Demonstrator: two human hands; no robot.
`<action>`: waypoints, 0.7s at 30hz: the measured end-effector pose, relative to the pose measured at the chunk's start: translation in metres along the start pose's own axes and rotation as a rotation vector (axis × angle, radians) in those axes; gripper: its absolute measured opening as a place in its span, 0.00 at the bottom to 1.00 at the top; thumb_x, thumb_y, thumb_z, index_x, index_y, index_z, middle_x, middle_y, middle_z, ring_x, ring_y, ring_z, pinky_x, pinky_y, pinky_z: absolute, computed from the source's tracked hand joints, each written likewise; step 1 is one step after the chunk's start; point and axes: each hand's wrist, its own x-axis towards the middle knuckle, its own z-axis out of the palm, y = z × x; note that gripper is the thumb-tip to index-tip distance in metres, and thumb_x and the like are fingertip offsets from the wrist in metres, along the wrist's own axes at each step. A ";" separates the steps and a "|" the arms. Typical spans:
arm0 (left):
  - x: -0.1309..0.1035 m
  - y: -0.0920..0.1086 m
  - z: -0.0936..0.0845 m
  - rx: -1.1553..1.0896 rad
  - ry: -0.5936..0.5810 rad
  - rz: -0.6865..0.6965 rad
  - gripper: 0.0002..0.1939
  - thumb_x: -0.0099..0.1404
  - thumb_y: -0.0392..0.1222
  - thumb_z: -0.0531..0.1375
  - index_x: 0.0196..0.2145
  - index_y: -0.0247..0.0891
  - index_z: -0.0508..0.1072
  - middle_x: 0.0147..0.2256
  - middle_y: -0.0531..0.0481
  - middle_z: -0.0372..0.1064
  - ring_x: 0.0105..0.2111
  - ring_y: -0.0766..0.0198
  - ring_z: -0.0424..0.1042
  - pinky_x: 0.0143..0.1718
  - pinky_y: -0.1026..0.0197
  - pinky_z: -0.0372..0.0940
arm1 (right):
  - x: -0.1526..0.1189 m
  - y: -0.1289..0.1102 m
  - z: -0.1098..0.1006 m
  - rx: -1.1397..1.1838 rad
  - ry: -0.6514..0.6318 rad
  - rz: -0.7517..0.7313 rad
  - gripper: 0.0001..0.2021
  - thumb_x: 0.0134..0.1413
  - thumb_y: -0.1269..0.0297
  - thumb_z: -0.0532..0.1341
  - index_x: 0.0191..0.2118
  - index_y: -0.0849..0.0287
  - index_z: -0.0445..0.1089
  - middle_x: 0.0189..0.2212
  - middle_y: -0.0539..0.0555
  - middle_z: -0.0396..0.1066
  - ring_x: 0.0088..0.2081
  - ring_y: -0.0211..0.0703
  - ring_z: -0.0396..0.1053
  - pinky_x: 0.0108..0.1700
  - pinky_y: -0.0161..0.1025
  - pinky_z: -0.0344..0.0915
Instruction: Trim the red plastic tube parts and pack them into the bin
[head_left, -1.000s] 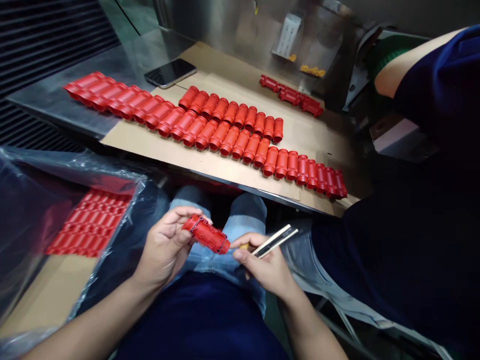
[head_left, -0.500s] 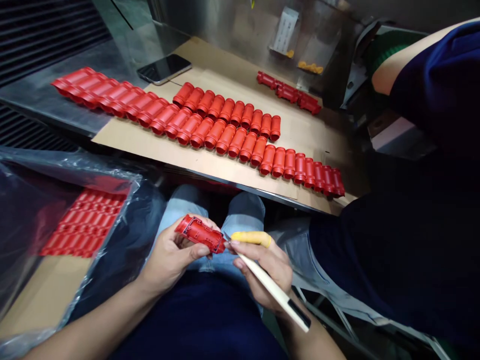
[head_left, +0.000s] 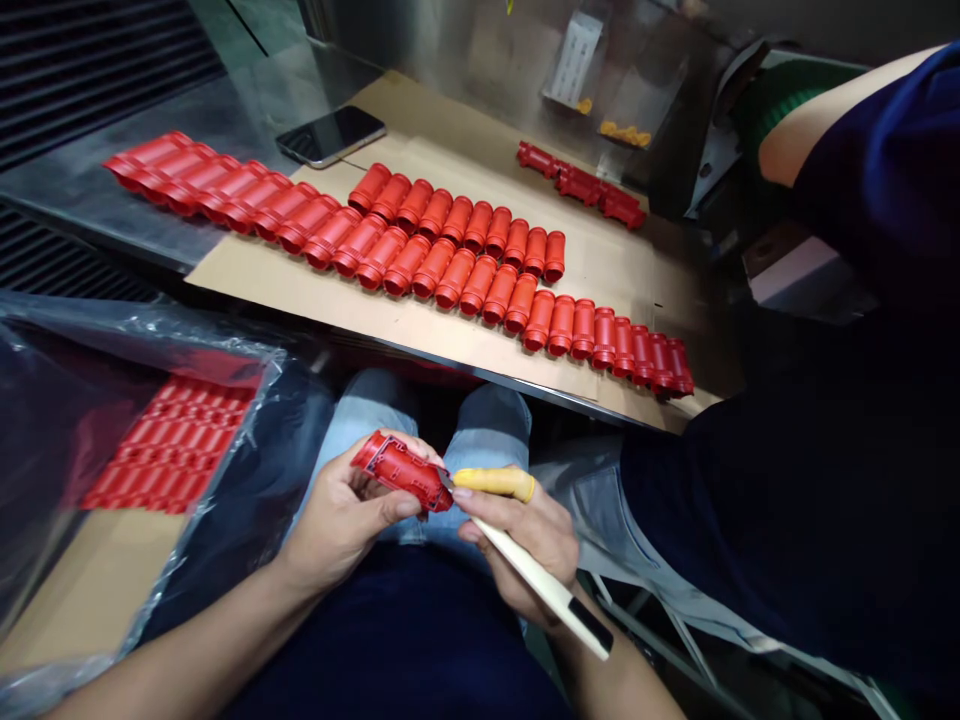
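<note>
My left hand (head_left: 352,515) is closed around a red plastic half-shell (head_left: 405,472), its hollow, ribbed inside facing up and a dark line along its rim. In my right hand (head_left: 529,535) is a knife (head_left: 532,570) with a long cream handle and a dark end, gripped like a pen. The short blade touches the right end of the shell. A yellow finger cot (head_left: 495,484) covers my right index finger. Both hands are over my lap, in front of the table's edge.
Rows of red half-shells (head_left: 435,265) lie on cardboard (head_left: 300,300) on the table, with more red parts (head_left: 581,185) farther back. A phone (head_left: 330,135) lies at the back left. At lower left stands a plastic-lined box (head_left: 274,365) holding red parts. Another person (head_left: 810,480) sits close on the right.
My right hand and the knife have shifted slightly left, bringing the blade further over the end of the shell. My left hand and the shell have hardly moved.
</note>
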 end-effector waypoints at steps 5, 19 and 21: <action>0.001 0.000 0.003 -0.077 0.014 0.024 0.17 0.61 0.42 0.78 0.47 0.39 0.84 0.44 0.41 0.81 0.41 0.53 0.81 0.43 0.60 0.76 | -0.001 -0.005 0.004 -0.019 0.042 0.028 0.17 0.69 0.74 0.69 0.60 0.57 0.80 0.53 0.61 0.83 0.51 0.48 0.83 0.54 0.41 0.83; 0.001 0.005 0.006 -0.154 0.033 -0.007 0.17 0.60 0.43 0.79 0.46 0.39 0.85 0.44 0.43 0.80 0.34 0.57 0.80 0.36 0.60 0.76 | -0.009 -0.003 0.000 0.130 -0.027 0.267 0.11 0.74 0.60 0.67 0.57 0.53 0.77 0.47 0.57 0.85 0.44 0.47 0.85 0.51 0.44 0.83; 0.000 0.006 0.008 -0.155 0.033 -0.022 0.16 0.62 0.42 0.78 0.46 0.39 0.85 0.44 0.43 0.81 0.35 0.56 0.80 0.36 0.59 0.76 | -0.008 -0.002 -0.002 0.185 -0.072 0.284 0.11 0.75 0.58 0.66 0.57 0.53 0.76 0.42 0.55 0.85 0.40 0.46 0.85 0.47 0.42 0.84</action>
